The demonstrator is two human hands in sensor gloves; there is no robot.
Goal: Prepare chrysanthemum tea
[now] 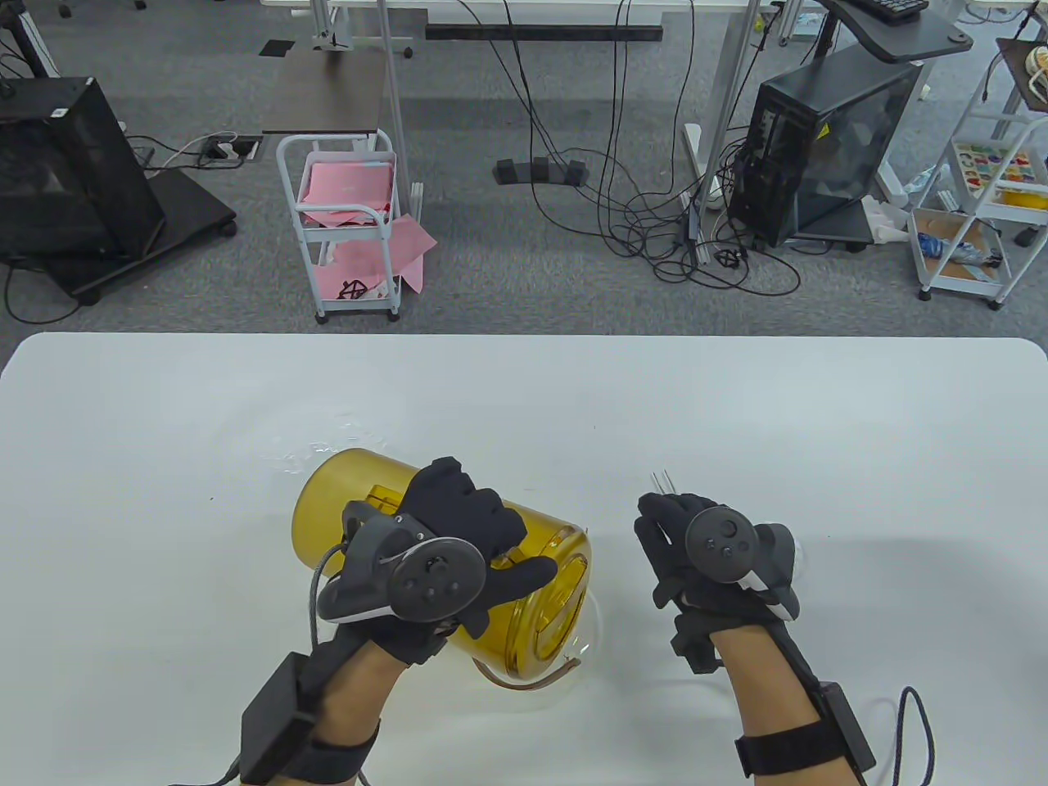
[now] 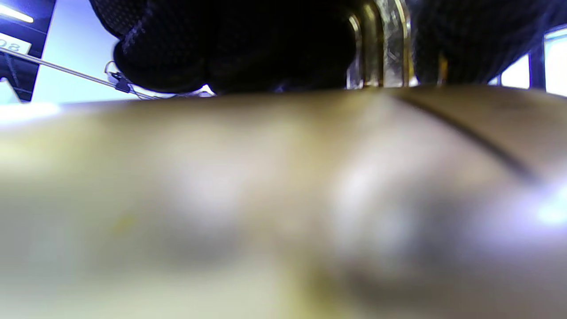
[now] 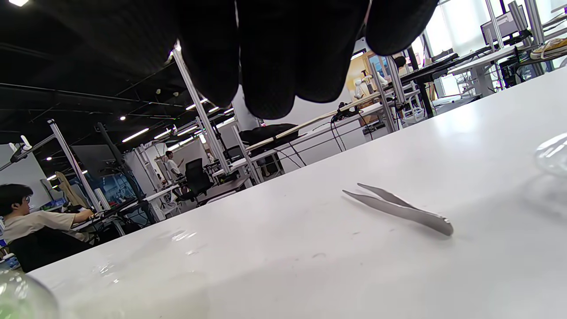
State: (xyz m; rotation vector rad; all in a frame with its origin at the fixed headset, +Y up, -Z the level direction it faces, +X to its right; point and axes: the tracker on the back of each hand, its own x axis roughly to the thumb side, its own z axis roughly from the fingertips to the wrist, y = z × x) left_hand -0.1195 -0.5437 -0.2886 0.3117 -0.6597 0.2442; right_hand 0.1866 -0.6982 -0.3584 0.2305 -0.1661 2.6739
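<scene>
A yellow translucent pitcher (image 1: 352, 499) lies tilted almost on its side above the table, its mouth (image 1: 553, 610) turned to the front right. My left hand (image 1: 458, 532) grips it from above; the left wrist view shows my fingers (image 2: 230, 48) curled at its handle (image 2: 381, 44) over the blurred yellow wall (image 2: 266, 199). Under the mouth sits a clear glass vessel with a brown curved piece (image 1: 532, 678). Metal tweezers (image 3: 398, 208) lie flat on the table, their tips (image 1: 663, 481) poking out beyond my right hand (image 1: 675, 532). That hand hovers over them, loosely curled and holding nothing.
The white table (image 1: 819, 426) carries a few wet spots (image 1: 327, 446) behind the pitcher. A clear glass item (image 3: 553, 155) stands right of the tweezers, another glass piece (image 3: 20, 297) at the left. Carts, cables and computers stand on the floor beyond the far edge.
</scene>
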